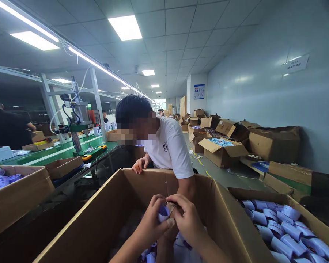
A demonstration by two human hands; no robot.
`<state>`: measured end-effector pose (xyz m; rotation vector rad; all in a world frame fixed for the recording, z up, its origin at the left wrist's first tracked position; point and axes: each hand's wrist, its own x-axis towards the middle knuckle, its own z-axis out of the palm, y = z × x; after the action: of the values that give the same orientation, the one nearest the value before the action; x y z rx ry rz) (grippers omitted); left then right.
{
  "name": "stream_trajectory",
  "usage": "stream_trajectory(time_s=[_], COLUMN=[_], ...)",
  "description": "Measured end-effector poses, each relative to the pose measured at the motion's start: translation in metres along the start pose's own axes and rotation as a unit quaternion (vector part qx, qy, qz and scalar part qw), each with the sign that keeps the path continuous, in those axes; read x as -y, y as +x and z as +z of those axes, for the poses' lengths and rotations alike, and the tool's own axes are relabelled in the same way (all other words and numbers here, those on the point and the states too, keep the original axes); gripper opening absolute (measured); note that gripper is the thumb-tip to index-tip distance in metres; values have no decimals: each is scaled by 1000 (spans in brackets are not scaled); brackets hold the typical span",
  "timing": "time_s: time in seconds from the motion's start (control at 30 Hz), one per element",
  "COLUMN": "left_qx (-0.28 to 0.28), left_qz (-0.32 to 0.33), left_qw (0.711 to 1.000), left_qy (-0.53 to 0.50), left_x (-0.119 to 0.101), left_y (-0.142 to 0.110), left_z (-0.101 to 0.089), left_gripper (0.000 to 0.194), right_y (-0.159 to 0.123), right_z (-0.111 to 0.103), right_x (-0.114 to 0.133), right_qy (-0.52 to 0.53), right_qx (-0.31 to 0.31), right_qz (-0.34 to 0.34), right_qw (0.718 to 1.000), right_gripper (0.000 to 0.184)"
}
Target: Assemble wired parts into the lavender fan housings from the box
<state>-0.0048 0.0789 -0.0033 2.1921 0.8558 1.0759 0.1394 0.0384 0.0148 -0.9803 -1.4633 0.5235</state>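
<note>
Left hand (152,218): fingers pinching purple tube (162,214) | right hand (188,214): fingers curled alongside, grip unclear | risk: co-worker's arm (186,187) bumps them, tube drops into cardboard box (233,223)

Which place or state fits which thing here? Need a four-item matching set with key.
Things
1. Press-like machine
2. Left hand
3. Co-worker's resting hand
4. Blue-and-white poster

Places/states
A. On the far edge of the large open cardboard box
B. On a white wall section in the background
C. At the green bench
D. Curled around a hollow purple part

Pairs: 1-C, 2-D, 3-A, 4-B
</note>
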Motion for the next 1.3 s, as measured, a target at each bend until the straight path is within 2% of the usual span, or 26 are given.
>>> stream_trajectory(time_s=[0.07, 0.17, 0.23, 0.33, 0.4, 0.5, 0.63, 0.8, 1.1, 1.3], left_qx=[-38, -83, -111, -136, -148, -156, -131, -117, -120, -102], left_qz=[-12, -32, -21, 25, 59, 96, 110, 116, 116, 136], left_qw=[999, 996, 994, 990, 987, 983, 985, 985, 985, 985], left_qy=[-5, 2, 1, -9, -8, -12, -34, -45, -42, 32], left_x=[6, 16, 20, 21, 20, 19, 18, 17, 16, 9], left_y=[-1, -2, -1, 3, 6, 10, 11, 9, 9, 6], left_z=[-1, -7, -11, -14, -15, -15, -17, -16, -17, -18], left_gripper=[41, 52, 59, 65, 62, 53, 47, 52, 51, 46], right_y=[1, 2, 1, -1, -3, -7, -9, -7, -7, -12], right_z=[-8, -22, -30, -36, -35, -31, -27, -22, -21, -15], right_x=[5, 11, 13, 12, 11, 9, 12, 22, 20, 13], right_qy=[67, 175, 222, 250, 233, 160, 39, -18, -74, -22], right_qx=[-34, -24, 12, 94, 147, 188, 210, 219, 245, 207], right_qz=[43, 136, 161, 141, 119, 83, 27, -2, 28, 128], right_qw=[996, 975, 962, 953, 954, 965, 977, 976, 966, 970], right_gripper=[21, 37, 40, 33, 26, 20, 14, 17, 22, 21])
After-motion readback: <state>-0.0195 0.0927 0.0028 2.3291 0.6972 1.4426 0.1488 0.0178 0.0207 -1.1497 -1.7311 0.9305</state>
